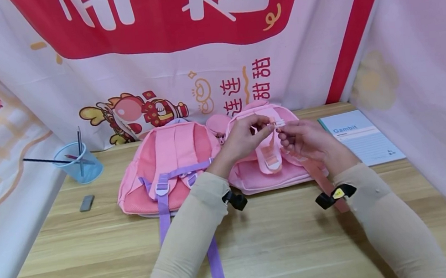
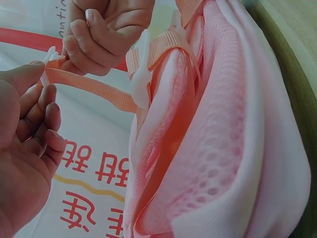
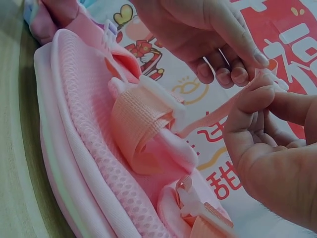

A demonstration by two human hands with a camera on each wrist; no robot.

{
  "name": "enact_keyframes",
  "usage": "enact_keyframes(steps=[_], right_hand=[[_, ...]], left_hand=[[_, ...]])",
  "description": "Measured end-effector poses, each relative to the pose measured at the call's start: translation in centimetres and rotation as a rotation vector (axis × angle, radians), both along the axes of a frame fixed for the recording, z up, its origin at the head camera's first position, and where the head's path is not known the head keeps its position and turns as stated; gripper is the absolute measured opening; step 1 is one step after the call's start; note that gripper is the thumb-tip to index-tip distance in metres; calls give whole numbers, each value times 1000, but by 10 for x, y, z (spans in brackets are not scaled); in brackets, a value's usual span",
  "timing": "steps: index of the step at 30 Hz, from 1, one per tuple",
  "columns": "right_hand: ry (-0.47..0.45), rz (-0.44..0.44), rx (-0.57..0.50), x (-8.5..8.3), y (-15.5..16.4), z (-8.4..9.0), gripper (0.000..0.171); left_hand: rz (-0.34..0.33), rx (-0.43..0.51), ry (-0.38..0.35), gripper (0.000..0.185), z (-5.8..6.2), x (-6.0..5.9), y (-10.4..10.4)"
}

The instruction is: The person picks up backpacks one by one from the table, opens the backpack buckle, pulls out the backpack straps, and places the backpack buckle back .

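Note:
Above the right-hand pink backpack [image 1: 248,179], both hands meet at a small white buckle [image 1: 279,123] on a peach strap [image 2: 94,89]. My left hand [image 1: 247,136] pinches the buckle and the strap beside it between thumb and index finger. Close against it, the thumb and curled index finger of my right hand [image 3: 277,148] pinch the strap's end at the buckle; the fingertips partly hide it. The strap runs taut down to the backpack's shoulder strap [image 1: 267,157], which has a white adjuster. Another peach strap [image 1: 320,180] hangs over the pack's front right onto the table.
A second pink backpack [image 1: 203,146] with purple straps [image 1: 216,268] lies left. Farther left are a blue mesh pen cup [image 1: 86,170] with pencils and a grey eraser [image 1: 87,203]. A notebook [image 1: 361,137] lies at the back right. Printed cloth [image 1: 181,65] hangs behind the table.

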State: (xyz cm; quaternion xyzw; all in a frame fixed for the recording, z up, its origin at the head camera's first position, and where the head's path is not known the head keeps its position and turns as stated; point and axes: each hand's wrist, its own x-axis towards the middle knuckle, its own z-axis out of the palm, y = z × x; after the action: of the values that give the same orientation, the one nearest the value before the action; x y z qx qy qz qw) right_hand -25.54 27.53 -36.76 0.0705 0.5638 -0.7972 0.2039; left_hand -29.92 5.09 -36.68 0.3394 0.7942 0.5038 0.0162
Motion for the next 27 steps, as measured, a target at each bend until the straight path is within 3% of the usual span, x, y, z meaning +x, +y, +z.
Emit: enact_keyframes(steps=[13,20,27], right_hand=[[49,20,39,0,0,4,22],[69,19,-23,-1,-1,6,36],[146,45,277,2,-3,11,38]], left_hand=[[-27,-2,41,22,-3,-1,1],[-32,-21,50,21,-2,-1,1],[-39,-36,59,22,-3,-1,3]])
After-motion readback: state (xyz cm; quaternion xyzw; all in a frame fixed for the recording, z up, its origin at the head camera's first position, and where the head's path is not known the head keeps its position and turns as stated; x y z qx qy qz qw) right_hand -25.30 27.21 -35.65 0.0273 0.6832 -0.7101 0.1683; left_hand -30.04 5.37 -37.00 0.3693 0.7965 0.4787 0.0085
